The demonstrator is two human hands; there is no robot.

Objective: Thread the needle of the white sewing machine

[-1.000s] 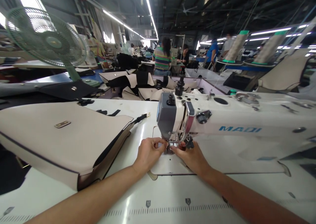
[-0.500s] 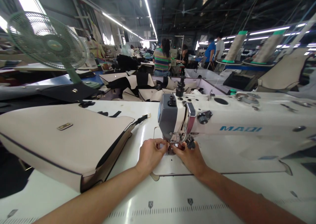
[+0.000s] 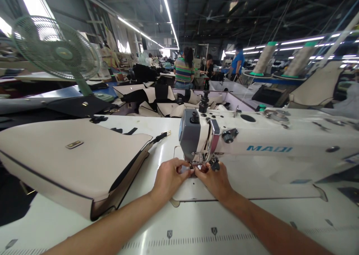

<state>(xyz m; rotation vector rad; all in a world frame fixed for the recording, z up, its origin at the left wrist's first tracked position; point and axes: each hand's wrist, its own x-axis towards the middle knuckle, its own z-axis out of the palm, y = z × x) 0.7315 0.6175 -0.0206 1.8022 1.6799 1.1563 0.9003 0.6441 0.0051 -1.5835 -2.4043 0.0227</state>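
Both my hands meet under the head of a white sewing machine (image 3: pixel 266 139) marked MAQI. My left hand (image 3: pixel 168 178) has thumb and forefinger pinched together just left of the presser foot (image 3: pixel 196 166). My right hand (image 3: pixel 214 180) pinches at the needle area from the right. The fingertips nearly touch each other. Whatever lies between the fingers is too small to see. Both forearms rest over the white table (image 3: pixel 196 225).
A large cream bag (image 3: pixel 70 157) with a dark edge lies on the table at left, its strap (image 3: pixel 162 135) pointing toward the machine. Behind stand a green fan (image 3: pixel 56 51), a bin of bag pieces (image 3: pixel 157 97), thread cones (image 3: pixel 265 58) and several people (image 3: pixel 183 69) working.
My hands have stayed at the needle, the fingers shifting slightly closer together. The view has tilted a little.
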